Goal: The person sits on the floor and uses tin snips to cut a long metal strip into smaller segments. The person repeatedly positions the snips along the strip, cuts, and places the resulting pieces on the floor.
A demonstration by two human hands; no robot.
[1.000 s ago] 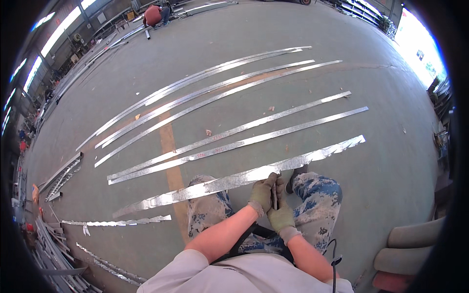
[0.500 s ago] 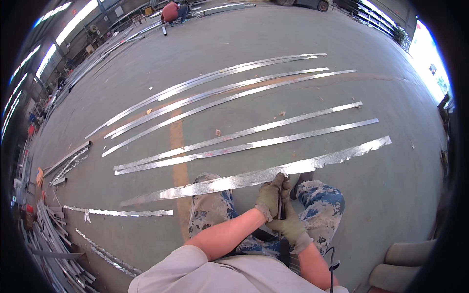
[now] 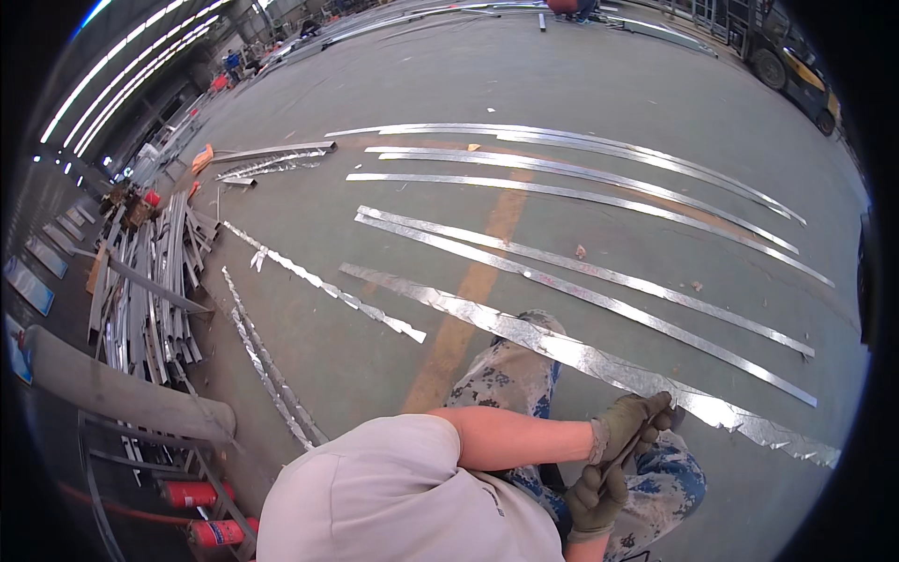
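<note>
A long shiny metal strip [image 3: 562,348] with a ragged near edge lies across my raised knee and runs off to the right. My left hand [image 3: 629,426], in an olive work glove, is closed at the strip's near edge, its fingertips against the metal. Just below it, my right hand [image 3: 597,498], gloved the same way, is closed round a slim dark tool [image 3: 620,455]. The tool's working end is hidden by the left glove, so its kind does not show. Beyond my knees, several flat metal strips [image 3: 599,272] lie roughly side by side on the floor.
Narrow jagged offcuts [image 3: 323,281] lie to my left. Past them is a heap of metal profiles [image 3: 154,281], with a thick grey roll [image 3: 122,379] and red cylinders [image 3: 220,532] nearer. A forklift [image 3: 796,70] stands far right; a crouching person [image 3: 567,7] is at the back.
The view has swung to the left, so the strips and my hands now appear further right, and the heap and red cylinders show more fully. Both hands stay together at the strip's near edge.
</note>
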